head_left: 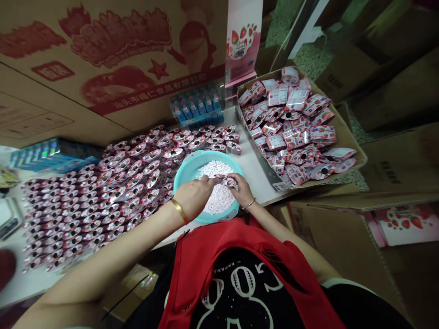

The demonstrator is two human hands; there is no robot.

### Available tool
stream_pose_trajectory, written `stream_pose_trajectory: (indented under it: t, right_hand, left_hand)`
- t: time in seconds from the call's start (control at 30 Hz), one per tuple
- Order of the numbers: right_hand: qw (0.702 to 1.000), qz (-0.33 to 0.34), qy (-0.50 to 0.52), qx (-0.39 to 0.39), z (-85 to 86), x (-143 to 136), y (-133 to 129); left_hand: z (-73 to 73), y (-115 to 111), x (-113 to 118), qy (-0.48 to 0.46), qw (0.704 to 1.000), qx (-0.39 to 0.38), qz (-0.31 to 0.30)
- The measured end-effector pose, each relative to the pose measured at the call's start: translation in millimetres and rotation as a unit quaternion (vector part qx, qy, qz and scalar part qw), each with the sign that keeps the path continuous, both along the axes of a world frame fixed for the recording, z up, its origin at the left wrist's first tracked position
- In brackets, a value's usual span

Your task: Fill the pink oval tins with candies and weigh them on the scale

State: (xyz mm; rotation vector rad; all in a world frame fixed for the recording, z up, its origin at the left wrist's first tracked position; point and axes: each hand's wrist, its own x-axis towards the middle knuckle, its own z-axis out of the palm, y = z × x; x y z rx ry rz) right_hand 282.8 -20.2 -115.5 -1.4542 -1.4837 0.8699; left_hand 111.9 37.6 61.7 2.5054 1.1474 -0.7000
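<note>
A turquoise basin [183, 176] holds a heap of small white and pale pink candies [219, 201]. Over it, both my hands are at a small strawberry-patterned packet [229, 181]. My right hand [243, 189] has its fingers closed around the packet's right side. My left hand [194, 196], wearing a gold bracelet, is closed in a pinch at the left of the packet; what its fingertips hold is too small to make out. Many similar packets [116, 196] stand in rows left of the basin.
A cardboard tray [358, 157] piled with packets stands at the right. Blue boxes [197, 107] sit behind the basin, with another group [55, 155] at the left. A large printed carton [113, 55] walls off the back.
</note>
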Motion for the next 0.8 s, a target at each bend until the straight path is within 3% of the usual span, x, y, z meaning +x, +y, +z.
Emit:
stream_pose_trajectory:
  t: [0.1,0.17,0.27,0.37,0.53,0.6,0.67,0.8]
  right_hand:
    - [0.998,-0.05,0.024,0.012,-3.0,18.0,15.1]
    - [0.995,-0.099,0.028,0.006,-9.8,35.8,27.6]
    - [0.991,-0.134,0.028,-0.01,-29.5,60.2,44.6]
    - [0.99,-0.128,0.023,-0.06,-55.7,69.3,60.7]
    - [0.987,-0.121,-0.015,-0.101,-84.1,54.4,97.2]
    - [0.986,-0.116,-0.04,-0.111,-82.5,47.7,106.8]
    - [0.984,-0.114,-0.067,-0.121,-70.5,46.0,105.5]
    - [0.979,-0.103,-0.129,-0.119,-18.6,70.7,76.0]
  left_hand:
    - [-11.0,14.3,-24.1,-0.135,0.989,0.019,0.062]
    - [-29.5,25.1,-45.3,-0.232,0.968,0.017,0.097]
    - [-70.7,31.4,-75.5,-0.3,0.944,0.011,0.14]
    - [-117.1,21.5,-95.4,-0.31,0.931,-0.016,0.192]
    - [-177.4,-5.5,-95.3,-0.32,0.926,-0.083,0.181]
    - [-193.3,-8.8,-88.6,-0.318,0.929,-0.094,0.162]
    - [-206.4,-4.7,-82.3,-0.311,0.934,-0.088,0.15]
    - [-229.5,16.6,-70.5,-0.255,0.956,-0.01,0.147]
